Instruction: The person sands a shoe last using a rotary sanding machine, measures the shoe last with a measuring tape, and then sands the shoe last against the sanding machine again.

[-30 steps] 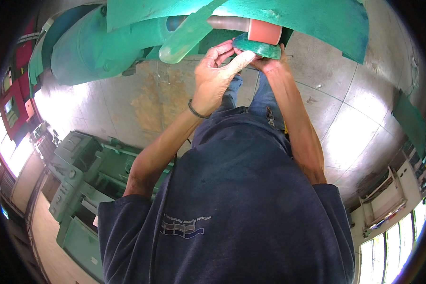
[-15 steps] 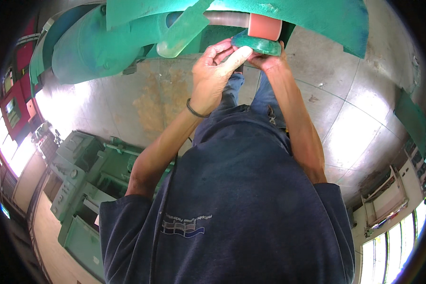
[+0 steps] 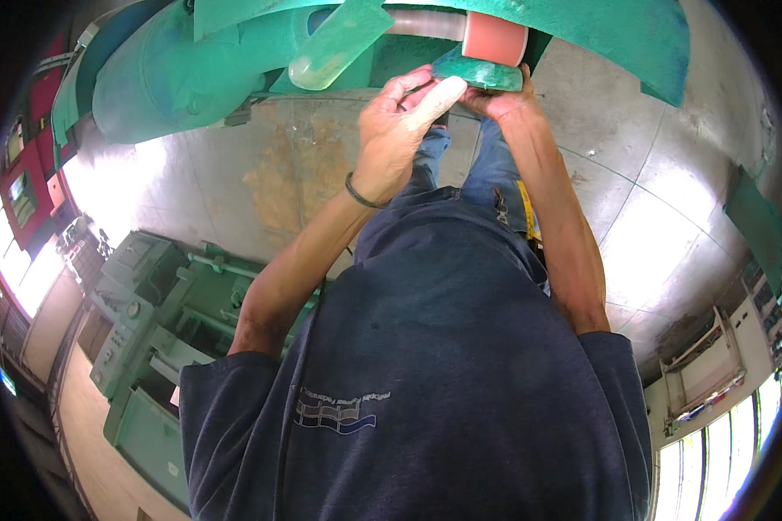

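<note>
My left hand (image 3: 393,130) is closed on the near left side of a dark green, glossy slab (image 3: 488,75), its thumb stretched along the near edge. On the slab's right side my right hand (image 3: 506,102) grips it from below; most of those fingers are hidden behind the piece. The slab lies right against the near side of a salmon-pink cylindrical wheel (image 3: 494,39); whether they touch I cannot tell for sure. A pale metal shaft (image 3: 427,25) runs left from the wheel. The slab's exact kind does not show.
A green machine housing (image 3: 139,82) fills the upper left, with a translucent green guard (image 3: 339,45) left of the wheel. A curved green cover (image 3: 617,39) overhangs at top right. Another green machine (image 3: 156,347) stands at lower left. Grey tiled floor (image 3: 608,165) lies beyond.
Both hands and the slab have shifted slightly right in the picture, along with the wheel and covers. The slab looks tilted a little differently; the grip stays the same.
</note>
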Motion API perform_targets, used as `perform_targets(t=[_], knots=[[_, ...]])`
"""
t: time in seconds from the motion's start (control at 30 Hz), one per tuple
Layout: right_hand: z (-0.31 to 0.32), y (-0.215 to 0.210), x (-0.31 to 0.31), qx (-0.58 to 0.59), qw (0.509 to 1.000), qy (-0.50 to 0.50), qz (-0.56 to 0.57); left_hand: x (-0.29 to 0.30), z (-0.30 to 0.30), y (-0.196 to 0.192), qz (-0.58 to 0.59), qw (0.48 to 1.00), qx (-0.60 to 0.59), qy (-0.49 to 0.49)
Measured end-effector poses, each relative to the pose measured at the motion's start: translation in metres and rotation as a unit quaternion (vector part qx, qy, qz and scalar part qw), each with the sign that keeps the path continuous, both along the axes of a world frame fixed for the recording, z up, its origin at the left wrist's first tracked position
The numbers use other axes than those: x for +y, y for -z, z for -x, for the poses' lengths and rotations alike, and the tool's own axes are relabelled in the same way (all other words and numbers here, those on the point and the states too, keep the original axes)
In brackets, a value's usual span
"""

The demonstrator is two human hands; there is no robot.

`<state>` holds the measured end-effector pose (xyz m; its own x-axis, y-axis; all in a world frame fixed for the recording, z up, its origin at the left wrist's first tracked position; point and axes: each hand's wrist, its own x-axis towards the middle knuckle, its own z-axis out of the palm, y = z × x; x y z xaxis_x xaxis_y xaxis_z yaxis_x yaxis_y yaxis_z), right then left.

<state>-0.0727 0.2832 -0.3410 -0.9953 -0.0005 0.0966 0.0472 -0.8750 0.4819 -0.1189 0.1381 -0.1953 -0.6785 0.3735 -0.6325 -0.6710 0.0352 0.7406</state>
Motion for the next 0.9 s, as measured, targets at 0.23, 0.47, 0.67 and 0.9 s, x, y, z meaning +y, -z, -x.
perform_targets(t=[0.23, 0.47, 0.67, 0.9], knots=[[-0.002, -0.022, -0.008, -0.434, 0.799, -0.039, -0.414, -0.017, -0.002, -0.025, -0.007, 0.999, 0.044, 0.022], [-0.042, -0.024, -0.014, -0.181, 0.932, -0.046, -0.31, -0.031, 0.014, 0.012, -0.028, 0.999, -0.028, -0.007], [-0.044, -0.027, -0.027, -0.191, 0.949, 0.01, -0.252, 0.008, 0.029, 0.086, -0.265, 0.899, -0.348, 0.011], [-0.063, -0.129, -0.008, -0.283, 0.907, -0.06, -0.307, 0.03, 0.026, 0.109, -0.366, 0.856, -0.366, -0.001]])
